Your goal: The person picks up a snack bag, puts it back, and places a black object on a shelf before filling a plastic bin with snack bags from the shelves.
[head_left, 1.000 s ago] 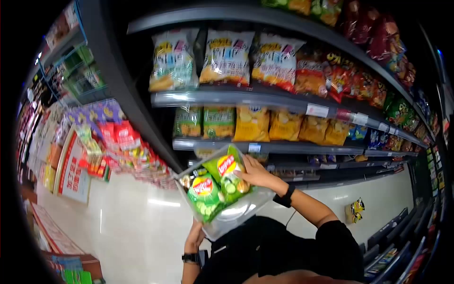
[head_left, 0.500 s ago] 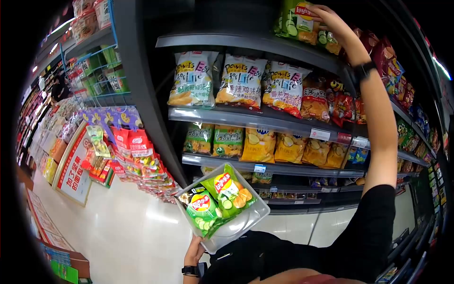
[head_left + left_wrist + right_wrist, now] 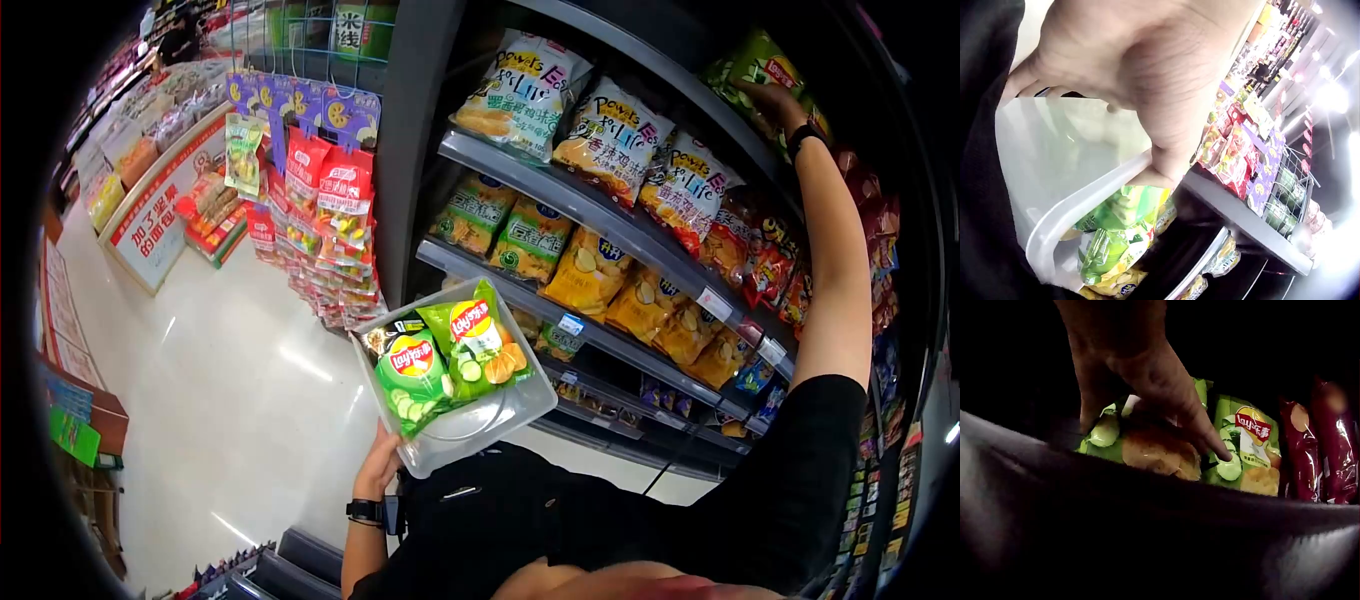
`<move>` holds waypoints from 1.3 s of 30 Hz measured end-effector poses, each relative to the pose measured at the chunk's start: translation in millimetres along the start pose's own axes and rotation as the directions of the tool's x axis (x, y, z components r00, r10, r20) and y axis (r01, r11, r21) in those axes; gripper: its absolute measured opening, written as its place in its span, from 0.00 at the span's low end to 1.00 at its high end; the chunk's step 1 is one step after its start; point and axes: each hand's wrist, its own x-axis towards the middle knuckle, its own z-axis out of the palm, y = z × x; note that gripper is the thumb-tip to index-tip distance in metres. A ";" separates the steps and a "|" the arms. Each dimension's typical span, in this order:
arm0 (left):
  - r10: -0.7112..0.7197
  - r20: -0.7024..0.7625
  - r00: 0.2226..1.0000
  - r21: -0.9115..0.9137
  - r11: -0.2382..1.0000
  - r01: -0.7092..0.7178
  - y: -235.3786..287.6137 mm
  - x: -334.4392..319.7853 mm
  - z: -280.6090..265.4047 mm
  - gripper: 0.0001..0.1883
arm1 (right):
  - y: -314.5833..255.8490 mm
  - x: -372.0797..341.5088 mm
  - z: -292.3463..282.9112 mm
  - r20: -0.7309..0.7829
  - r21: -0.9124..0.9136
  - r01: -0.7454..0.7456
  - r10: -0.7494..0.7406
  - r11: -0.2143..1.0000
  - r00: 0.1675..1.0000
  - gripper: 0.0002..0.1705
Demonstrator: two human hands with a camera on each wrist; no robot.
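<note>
My left hand (image 3: 380,459) grips the near left rim of a clear plastic bin (image 3: 478,428), its thumb over the edge in the left wrist view. Inside lie a dark-green bag of potato chips (image 3: 412,378) and a lighter green bag of chips (image 3: 481,345), side by side. At the upper right, my right hand (image 3: 776,104) is up on the top shelf at a green bag of potato chips (image 3: 1159,452). In the right wrist view its fingers straddle that bag, one fingertip (image 3: 1225,454) reaching down beside a second green chip bag (image 3: 1251,447).
Maroon bags (image 3: 1302,447) stand right of the green ones. The shelf edge (image 3: 650,65) runs in front. Lower shelves hold white bags (image 3: 615,135) and yellow chip bags (image 3: 587,270). Hanging red snack packs (image 3: 340,200) are near the bin's left; a sign board (image 3: 160,220) stands on the floor.
My right hand has gone from the bags in the bin up to the green chip bag on the top shelf. The view has turned; the left hand still holds the bin.
</note>
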 end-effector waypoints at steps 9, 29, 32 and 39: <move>-0.009 -0.013 1.000 0.011 1.000 0.009 3.6 1.5 8.1 0.43 | 14.3 9.0 -22.1 -0.200 0.111 -0.035 0.057 0.993 0.978 0.50; -0.005 -0.013 1.000 0.180 0.984 0.007 24.9 -2.7 24.6 0.42 | 95.0 -124.7 42.3 -0.387 0.694 0.440 -0.220 0.570 0.895 0.32; -0.009 -0.048 0.999 0.220 0.975 0.020 22.7 -1.1 23.0 0.44 | 100.7 -168.7 89.2 -0.375 0.733 0.467 -0.278 0.495 0.884 0.31; -0.102 -0.090 0.991 0.277 0.953 0.123 33.0 3.1 20.5 0.50 | 123.5 -290.8 293.1 -0.029 0.928 0.132 -0.286 0.349 0.958 0.29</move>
